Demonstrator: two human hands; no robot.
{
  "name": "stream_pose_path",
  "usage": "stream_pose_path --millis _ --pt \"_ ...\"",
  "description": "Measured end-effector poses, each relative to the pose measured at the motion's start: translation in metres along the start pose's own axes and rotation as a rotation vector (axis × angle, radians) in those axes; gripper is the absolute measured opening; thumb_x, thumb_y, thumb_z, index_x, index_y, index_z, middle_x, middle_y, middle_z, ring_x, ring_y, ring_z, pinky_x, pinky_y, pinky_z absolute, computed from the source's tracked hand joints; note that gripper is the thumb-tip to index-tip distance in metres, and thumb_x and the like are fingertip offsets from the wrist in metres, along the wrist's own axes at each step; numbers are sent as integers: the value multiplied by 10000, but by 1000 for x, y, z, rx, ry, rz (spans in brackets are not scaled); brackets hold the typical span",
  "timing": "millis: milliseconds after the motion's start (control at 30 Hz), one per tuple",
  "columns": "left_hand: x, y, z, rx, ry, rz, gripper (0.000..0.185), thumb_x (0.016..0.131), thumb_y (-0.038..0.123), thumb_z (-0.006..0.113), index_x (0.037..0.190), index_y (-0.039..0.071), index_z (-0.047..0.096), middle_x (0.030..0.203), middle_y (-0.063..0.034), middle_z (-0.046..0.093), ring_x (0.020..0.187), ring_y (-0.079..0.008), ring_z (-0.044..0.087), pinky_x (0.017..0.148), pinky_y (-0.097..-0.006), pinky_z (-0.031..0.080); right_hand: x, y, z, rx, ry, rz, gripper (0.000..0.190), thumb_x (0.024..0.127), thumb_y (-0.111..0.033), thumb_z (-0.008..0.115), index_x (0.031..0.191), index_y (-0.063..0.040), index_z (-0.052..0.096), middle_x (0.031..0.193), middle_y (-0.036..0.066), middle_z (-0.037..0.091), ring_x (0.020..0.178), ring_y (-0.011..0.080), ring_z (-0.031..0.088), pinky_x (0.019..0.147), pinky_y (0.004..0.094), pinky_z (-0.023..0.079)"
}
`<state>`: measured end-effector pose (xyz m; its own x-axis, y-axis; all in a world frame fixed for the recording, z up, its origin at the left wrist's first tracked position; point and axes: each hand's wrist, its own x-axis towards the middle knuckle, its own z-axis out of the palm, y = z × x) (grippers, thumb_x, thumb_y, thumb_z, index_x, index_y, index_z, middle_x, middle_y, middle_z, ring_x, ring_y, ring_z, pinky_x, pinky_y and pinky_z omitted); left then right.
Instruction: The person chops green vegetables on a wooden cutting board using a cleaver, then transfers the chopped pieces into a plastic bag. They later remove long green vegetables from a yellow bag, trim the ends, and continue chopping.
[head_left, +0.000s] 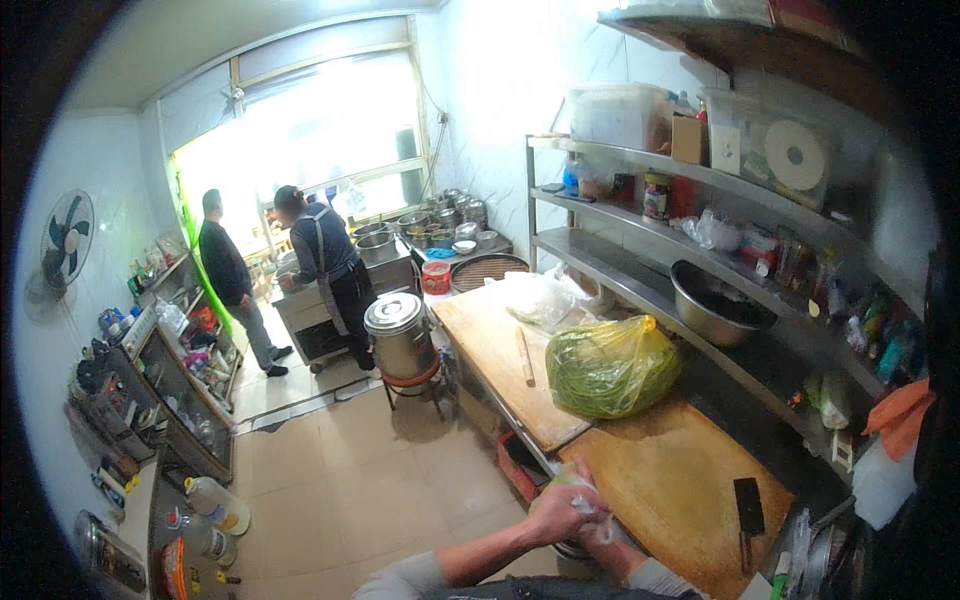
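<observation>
My left hand (559, 511) is closed on a crumpled plastic bag (583, 501) at the near edge of the wooden cutting board (667, 480). Against it, my right hand (592, 529) is partly covered by the left hand and the bag; its fingers do not show well. Something pale green shows at the top of the bag. Just beyond, a tied yellowish plastic bag full of long green vegetables (611, 371) rests across two boards. A cleaver (748, 506) lies on the right part of the near board, and a wooden rolling pin (524, 358) lies on the far one.
Steel shelves (607, 206) with tubs, jars and a metal basin (712, 307) line the right wall. A lidded steel pot (397, 330) stands on a stand beyond the boards. Two people (322, 255) (225, 270) stand near the window. Bottles (217, 506) stand at lower left.
</observation>
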<state>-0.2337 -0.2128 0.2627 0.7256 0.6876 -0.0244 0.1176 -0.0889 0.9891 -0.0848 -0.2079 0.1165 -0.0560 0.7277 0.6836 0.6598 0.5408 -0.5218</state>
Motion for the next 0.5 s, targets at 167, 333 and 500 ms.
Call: stream_pose_path --millis 167,333,500 --pt "-46 -24 -98 23 59 228 112 883 146 809 952 63 778 873 -27 740 812 -101 647 740 -301 531 38 -11 42 -272 -57 -124 383 774 -367 786 1059 -127 697 1120 86 706 1233 347 592 1147 580 350" --pt "-100 -65 -227 540 470 372 101 833 40 739 933 31 738 912 -123 721 880 -242 698 745 -349 551 64 -81 128 -241 -175 -111 207 729 -323 752 815 -142 700 874 42 732 1054 287 685 1118 562 392" --pt "-129 -110 -302 537 925 629 113 809 36 697 922 39 701 874 -167 708 826 -359 682 753 -408 551 81 -152 230 -205 -468 -158 275 657 -327 789 806 -117 692 932 52 714 974 270 683 1117 531 415"
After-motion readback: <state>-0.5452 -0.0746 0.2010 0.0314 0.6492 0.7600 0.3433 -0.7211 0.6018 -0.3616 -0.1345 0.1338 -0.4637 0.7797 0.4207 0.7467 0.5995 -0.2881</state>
